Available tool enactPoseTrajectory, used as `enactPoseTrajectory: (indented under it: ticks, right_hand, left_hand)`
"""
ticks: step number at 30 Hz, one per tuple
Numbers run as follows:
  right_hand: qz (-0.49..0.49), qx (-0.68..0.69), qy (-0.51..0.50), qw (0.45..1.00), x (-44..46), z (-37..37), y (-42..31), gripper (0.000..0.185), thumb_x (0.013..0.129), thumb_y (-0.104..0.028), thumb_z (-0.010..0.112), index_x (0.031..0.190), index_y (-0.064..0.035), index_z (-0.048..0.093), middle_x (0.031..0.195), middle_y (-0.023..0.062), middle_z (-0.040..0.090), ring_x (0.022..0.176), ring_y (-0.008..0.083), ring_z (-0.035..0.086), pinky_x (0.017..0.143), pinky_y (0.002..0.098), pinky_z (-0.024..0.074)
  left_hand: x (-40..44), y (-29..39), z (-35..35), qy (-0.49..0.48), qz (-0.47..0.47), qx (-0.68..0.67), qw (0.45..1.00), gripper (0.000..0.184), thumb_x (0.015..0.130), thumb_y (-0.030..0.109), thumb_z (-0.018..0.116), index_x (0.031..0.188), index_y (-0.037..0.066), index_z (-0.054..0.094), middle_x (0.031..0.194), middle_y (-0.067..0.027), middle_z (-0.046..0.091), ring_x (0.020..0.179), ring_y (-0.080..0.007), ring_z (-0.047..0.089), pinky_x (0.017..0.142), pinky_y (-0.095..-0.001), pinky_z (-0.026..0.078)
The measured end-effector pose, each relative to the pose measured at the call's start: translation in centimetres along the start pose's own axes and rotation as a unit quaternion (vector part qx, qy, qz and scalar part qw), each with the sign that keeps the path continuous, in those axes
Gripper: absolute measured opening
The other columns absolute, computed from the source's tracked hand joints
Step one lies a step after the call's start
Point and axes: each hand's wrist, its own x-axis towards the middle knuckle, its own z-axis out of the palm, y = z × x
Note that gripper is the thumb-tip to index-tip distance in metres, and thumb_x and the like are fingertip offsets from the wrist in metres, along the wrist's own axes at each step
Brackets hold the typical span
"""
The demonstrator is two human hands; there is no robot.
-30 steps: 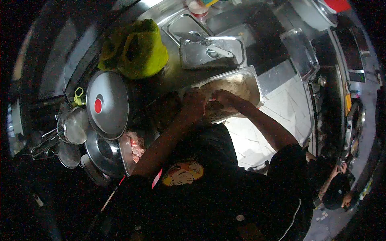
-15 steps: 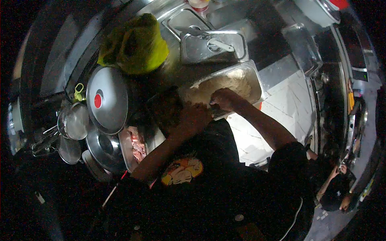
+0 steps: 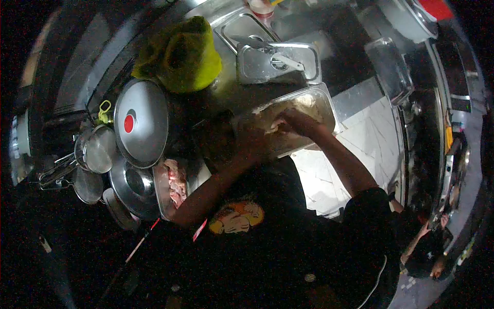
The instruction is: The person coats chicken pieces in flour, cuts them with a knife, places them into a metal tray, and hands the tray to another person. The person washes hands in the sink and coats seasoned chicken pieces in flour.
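Note:
A steel pan (image 3: 335,116) of pale flour-like powder (image 3: 311,105) stands in front of me. My right hand (image 3: 297,123) is over the pan, its fingers bent and closed around a pale floury piece (image 3: 276,125) whose kind I cannot make out. Close beside it, at the pan's left part, my left hand (image 3: 252,138) lies in deep shadow; its fingers are too dark to read. A dark container (image 3: 213,136) sits just left of that hand. Near my left forearm, a steel tray (image 3: 161,193) holds raw pinkish meat (image 3: 176,188).
Behind the pan lie steel lids (image 3: 244,64) and a yellow-green plastic bag (image 3: 198,62). A large round lid with a red knob (image 3: 141,123), a steel bowl (image 3: 128,190) and several strainers (image 3: 100,149) crowd the left. Another person (image 3: 429,247) is at far right.
Both hands have shifted slightly. The right hand has turned and lifted a little, and a pale piece now shows at its fingertips. The view has shifted slightly.

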Motion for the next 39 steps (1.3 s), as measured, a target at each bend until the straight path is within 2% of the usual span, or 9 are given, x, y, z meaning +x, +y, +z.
enactPoseTrajectory:
  ticks: [8,11,13,17,24,29,31,34,39]
  right_hand:
    - [-0.1,-0.288,-0.035,0.952,-2.3,-0.6,3.9,0.023,0.092,-0.012,0.065,0.112,-0.0023,0.068,0.117,0.0171,0.067,0.111,0.0316,0.063,0.097,0.0399,0.0496]
    - [-0.005,0.584,0.064,0.809,-4.4,0.8,7.1,0.032,0.096,-0.02,0.062,0.122,-0.0027,0.063,0.122,0.0159,0.065,0.114,0.0288,0.062,0.099,0.0415,0.0491]
    - [0.102,0.389,0.072,0.913,-3.4,0.0,7.4,0.04,0.099,-0.028,0.059,0.129,-0.0026,0.056,0.128,0.0168,0.061,0.116,0.0293,0.06,0.101,0.0439,0.0481]
    - [0.068,0.549,0.163,0.817,-2.8,2.1,9.9,0.046,0.099,-0.033,0.058,0.133,-0.0028,0.053,0.132,0.0176,0.058,0.115,0.0283,0.059,0.099,0.0437,0.0478]
    - [-0.02,-0.051,0.14,0.989,-0.7,2.0,11.9,0.028,0.096,-0.024,0.06,0.115,-0.0045,0.067,0.112,0.0086,0.067,0.098,0.018,0.064,0.088,0.0358,0.0523]
    - [0.18,0.16,0.132,0.962,-1.3,0.6,6.8,0.025,0.097,-0.024,0.059,0.111,-0.005,0.067,0.104,0.0104,0.067,0.094,0.0219,0.065,0.084,0.0379,0.0524]
    - [0.131,-0.08,0.121,0.981,-0.9,0.0,5.0,0.026,0.096,-0.025,0.059,0.112,-0.0053,0.067,0.109,0.0132,0.067,0.096,0.0263,0.066,0.086,0.0381,0.0526]
    - [0.011,-0.36,0.056,0.931,-1.0,0.2,5.2,0.03,0.096,-0.027,0.06,0.116,-0.0059,0.066,0.117,0.0158,0.066,0.102,0.032,0.065,0.09,0.0391,0.052]
    - [-0.046,-0.207,0.048,0.976,-1.3,0.4,8.2,0.033,0.09,-0.021,0.064,0.119,-0.0053,0.065,0.121,0.0183,0.064,0.109,0.0362,0.062,0.097,0.0418,0.0499]
  left_hand:
    - [-0.7,0.4,-2.4,0.075,0.038,-0.041,0.996,0.029,0.092,0.024,0.059,0.111,0.004,0.067,0.116,-0.0172,0.064,0.111,-0.0339,0.06,0.106,-0.0531,0.037]
    - [-1.5,0.9,-1.7,0.083,0.067,-0.05,0.993,0.037,0.091,0.023,0.058,0.122,0.003,0.064,0.128,-0.0166,0.06,0.118,-0.0336,0.057,0.111,-0.0534,0.033]
    - [-1.2,1.1,-2.3,0.104,0.116,-0.085,0.984,0.042,0.089,0.021,0.058,0.126,0.001,0.063,0.133,-0.0155,0.058,0.122,-0.0334,0.055,0.113,-0.0542,0.031]
    - [0.5,0.6,-1.6,0.142,0.226,-0.038,0.963,0.046,0.086,0.017,0.058,0.128,-0.002,0.061,0.138,-0.0148,0.055,0.127,-0.0323,0.052,0.115,-0.0564,0.027]
    - [0.2,0.8,1.7,0.138,0.188,-0.034,0.972,0.047,0.087,0.017,0.06,0.13,-0.002,0.06,0.134,-0.016,0.059,0.124,-0.0316,0.055,0.115,-0.0594,0.026]
    - [1.2,0.0,3.6,0.15,0.191,-0.048,0.969,0.042,0.09,0.019,0.059,0.128,0.001,0.061,0.13,-0.0167,0.062,0.122,-0.032,0.056,0.112,-0.0599,0.03]
    - [2.1,1.1,4.3,0.108,-0.041,-0.261,0.958,0.039,0.089,0.021,0.061,0.123,0.003,0.063,0.128,-0.0165,0.062,0.12,-0.0318,0.057,0.109,-0.06,0.033]
    - [1.1,-0.1,4.2,0.19,0.045,-0.154,0.969,0.037,0.085,0.023,0.064,0.117,0.004,0.064,0.124,-0.0185,0.062,0.117,-0.0338,0.057,0.105,-0.0583,0.038]
    - [3.5,-0.3,4.4,0.105,0.041,-0.019,0.993,0.038,0.081,0.023,0.067,0.112,0.002,0.064,0.115,-0.0194,0.06,0.111,-0.0382,0.056,0.097,-0.0543,0.042]
